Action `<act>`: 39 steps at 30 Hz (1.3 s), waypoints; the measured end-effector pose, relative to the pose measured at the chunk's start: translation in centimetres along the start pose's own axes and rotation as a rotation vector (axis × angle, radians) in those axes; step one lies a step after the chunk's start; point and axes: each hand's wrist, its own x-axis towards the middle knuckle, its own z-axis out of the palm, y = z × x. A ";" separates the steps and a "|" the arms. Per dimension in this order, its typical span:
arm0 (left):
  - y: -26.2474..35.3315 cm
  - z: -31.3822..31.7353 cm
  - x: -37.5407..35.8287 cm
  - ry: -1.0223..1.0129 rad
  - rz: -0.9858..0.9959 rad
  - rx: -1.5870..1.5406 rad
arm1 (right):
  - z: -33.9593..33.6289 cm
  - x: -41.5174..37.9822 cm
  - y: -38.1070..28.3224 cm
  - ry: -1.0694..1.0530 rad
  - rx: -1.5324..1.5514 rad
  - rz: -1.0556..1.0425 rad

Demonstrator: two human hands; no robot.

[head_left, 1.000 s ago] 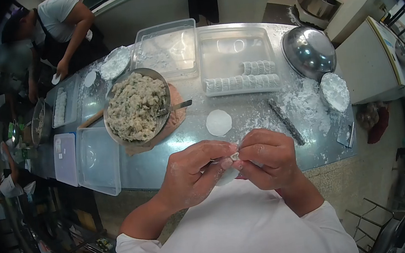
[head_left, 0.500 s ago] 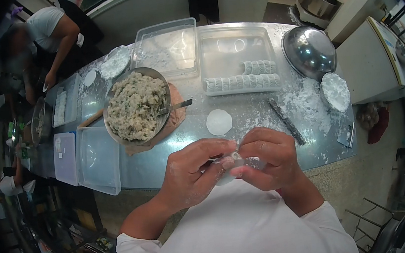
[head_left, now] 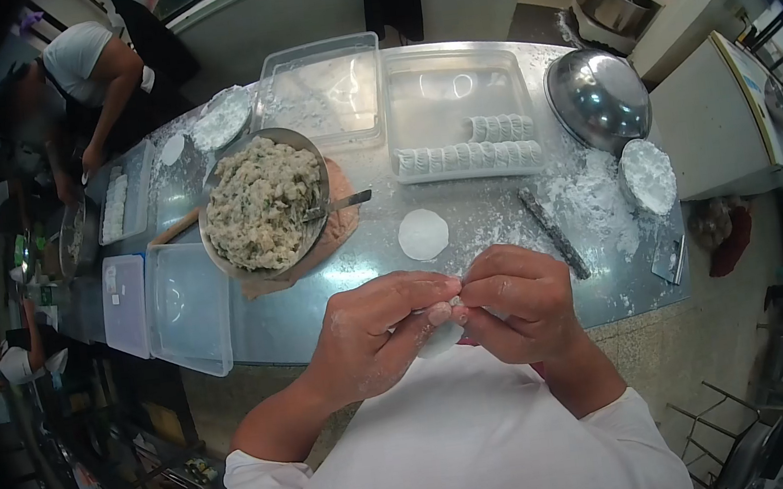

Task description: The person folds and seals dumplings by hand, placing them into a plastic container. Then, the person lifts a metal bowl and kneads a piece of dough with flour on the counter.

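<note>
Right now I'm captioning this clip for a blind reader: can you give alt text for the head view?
Two floured hands, left hand and right hand, pinch a dumpling between them above a floury steel table. On it sit a bowl of filling, a round wrapper and a tray holding rows of finished dumplings.

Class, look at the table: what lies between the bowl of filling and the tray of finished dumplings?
In the head view, a spoon lies between the bowl of filling and the tray of dumplings, its handle pointing towards the tray.

filling bowl [head_left: 263, 204] left of wrapper [head_left: 423, 234]
</note>
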 end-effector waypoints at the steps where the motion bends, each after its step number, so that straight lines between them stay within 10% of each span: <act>1: -0.1 -0.1 0.0 -0.015 -0.002 0.009 | 0.0 -0.1 0.1 -0.001 -0.005 -0.003; 18: -0.2 0.8 0.1 0.057 0.073 0.021 | 0.0 0.1 -0.2 0.098 -0.048 0.115; 27: -4.4 1.2 0.2 0.023 -0.243 -0.366 | 0.9 -1.3 2.5 -0.036 0.006 0.281; 30: -5.2 2.6 1.6 0.131 -0.258 -0.603 | 2.9 -3.1 5.4 0.163 0.388 0.256; 33: -7.4 3.5 3.0 0.161 -0.151 -0.512 | 5.0 -5.0 6.9 0.344 1.141 0.680; 35: -8.6 3.1 3.2 0.022 -0.383 0.075 | 6.0 -6.9 9.2 0.316 1.515 0.801; 39: -10.8 3.4 1.2 0.037 -0.328 0.071 | 6.0 -7.1 8.6 0.338 1.312 0.923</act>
